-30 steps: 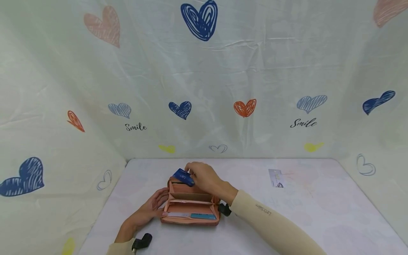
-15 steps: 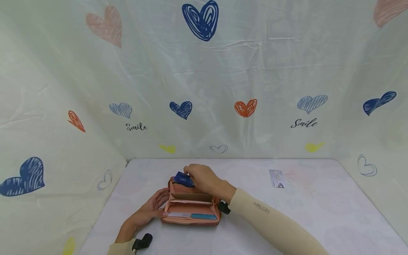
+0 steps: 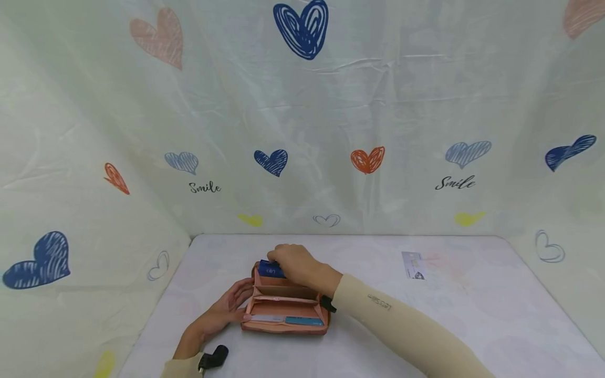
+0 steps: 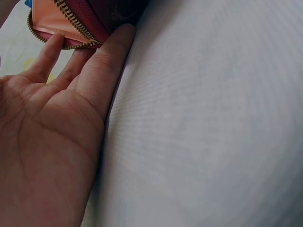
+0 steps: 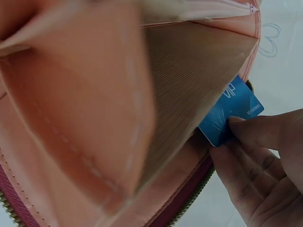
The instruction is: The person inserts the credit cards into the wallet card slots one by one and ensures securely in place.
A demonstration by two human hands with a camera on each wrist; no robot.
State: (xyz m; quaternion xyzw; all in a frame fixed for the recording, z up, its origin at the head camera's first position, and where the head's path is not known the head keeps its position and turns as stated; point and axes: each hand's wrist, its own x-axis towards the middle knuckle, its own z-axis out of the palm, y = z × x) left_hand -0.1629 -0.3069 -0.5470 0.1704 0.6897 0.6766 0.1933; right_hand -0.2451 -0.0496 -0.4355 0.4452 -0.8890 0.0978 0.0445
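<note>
A pink-lined zip-around wallet (image 3: 286, 329) lies spread open on the table, its compartments facing up. My left hand (image 3: 222, 310) rests at its left end; in the left wrist view the fingers are fairly straight and touch the zip edge and dark outer cover. My right hand (image 3: 300, 266) pinches a blue card (image 3: 270, 269) between thumb and fingers at the far side of the wallet. In the right wrist view the blue card (image 5: 229, 113) sits partly behind the brown divider (image 5: 194, 66), which hides its lower part. A white card (image 3: 267, 318) and a light-blue card (image 3: 304, 321) stick out of the near slots.
A pale grey printed card (image 3: 413, 265) lies flat on the white table (image 3: 378, 336), right of the wallet. Behind and beside the table hangs a white curtain (image 3: 321, 115) printed with hearts. The right sleeve (image 3: 406, 325) crosses over the table's front right.
My right hand has lowered the blue card, turning it from slanted to nearly level and deeper behind the far wallet edge. The left hand stays at the wallet's left end.
</note>
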